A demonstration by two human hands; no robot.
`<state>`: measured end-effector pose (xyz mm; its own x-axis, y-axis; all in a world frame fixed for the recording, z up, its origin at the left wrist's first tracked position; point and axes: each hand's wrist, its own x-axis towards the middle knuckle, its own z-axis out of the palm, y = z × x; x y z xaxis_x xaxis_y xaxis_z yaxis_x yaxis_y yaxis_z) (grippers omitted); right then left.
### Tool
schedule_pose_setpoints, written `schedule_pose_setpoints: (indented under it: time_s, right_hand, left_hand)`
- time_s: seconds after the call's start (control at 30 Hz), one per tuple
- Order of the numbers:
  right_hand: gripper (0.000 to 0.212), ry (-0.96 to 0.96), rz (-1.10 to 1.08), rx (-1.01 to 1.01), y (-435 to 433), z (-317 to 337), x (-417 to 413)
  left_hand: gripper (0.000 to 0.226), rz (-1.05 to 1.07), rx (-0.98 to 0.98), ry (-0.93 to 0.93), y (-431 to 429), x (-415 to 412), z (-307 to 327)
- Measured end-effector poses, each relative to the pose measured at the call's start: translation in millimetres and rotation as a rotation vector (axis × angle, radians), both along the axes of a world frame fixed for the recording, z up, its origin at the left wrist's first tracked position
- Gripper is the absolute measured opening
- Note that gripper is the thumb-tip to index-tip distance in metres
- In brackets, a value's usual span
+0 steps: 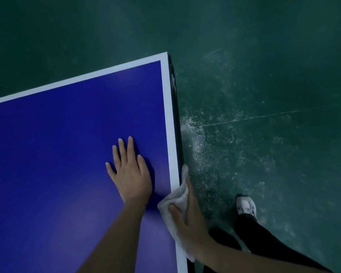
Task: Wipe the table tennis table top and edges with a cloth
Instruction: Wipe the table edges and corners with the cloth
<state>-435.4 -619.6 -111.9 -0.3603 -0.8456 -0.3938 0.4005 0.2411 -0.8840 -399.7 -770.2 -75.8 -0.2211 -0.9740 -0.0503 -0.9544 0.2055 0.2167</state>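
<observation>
Head view. My left hand (129,172) lies flat and open, holding nothing, on the blue table top (57,144) to brace me. My right hand (187,215) clamps the white cloth (178,194) over the table's near right edge (178,138), thumb on top, fingers down the side, so the rim gets wiped.

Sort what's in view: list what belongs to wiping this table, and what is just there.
Part of the job:
- table tennis table, blue top with white border
- its dark side edge
- white cloth, draped over that edge
- right hand, pressing the cloth
- left hand, flat on the top

Just there:
- green floor, scuffed
- white shoe
</observation>
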Motion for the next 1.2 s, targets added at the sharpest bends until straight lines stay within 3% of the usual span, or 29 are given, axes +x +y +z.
schedule_pose_setpoints:
  time_s: [0.17, 0.47, 0.63, 0.77, 0.97, 1.2]
  right_hand:
    - [0.072, 0.202, 0.014, -0.053, -43, 3, -36]
    - [0.066, 0.199, 0.049, 0.018, -198, 18, -155]
    - [0.043, 0.199, -0.013, 0.111, -269, 36, -203]
    - [0.051, 0.111, -0.104, 0.120, -260, 34, -189]
    - [0.063, 0.129, 0.007, 0.126, -181, 18, -137]
    - [0.060, 0.211, -0.035, 0.030, -271, 20, -200]
  left_hand:
    - [0.057, 0.003, 0.002, -0.009, 1, -1, 2]
    - [0.056, -0.012, 0.002, -0.042, 1, 0, 0]
    - [0.055, -0.014, 0.024, -0.046, 0, -2, 3]
    - [0.055, -0.010, 0.026, -0.075, -1, -3, 5]
    - [0.055, 0.000, 0.038, -0.073, -5, -6, 8]
    - [0.063, -0.021, 0.058, -0.053, -8, -6, 11]
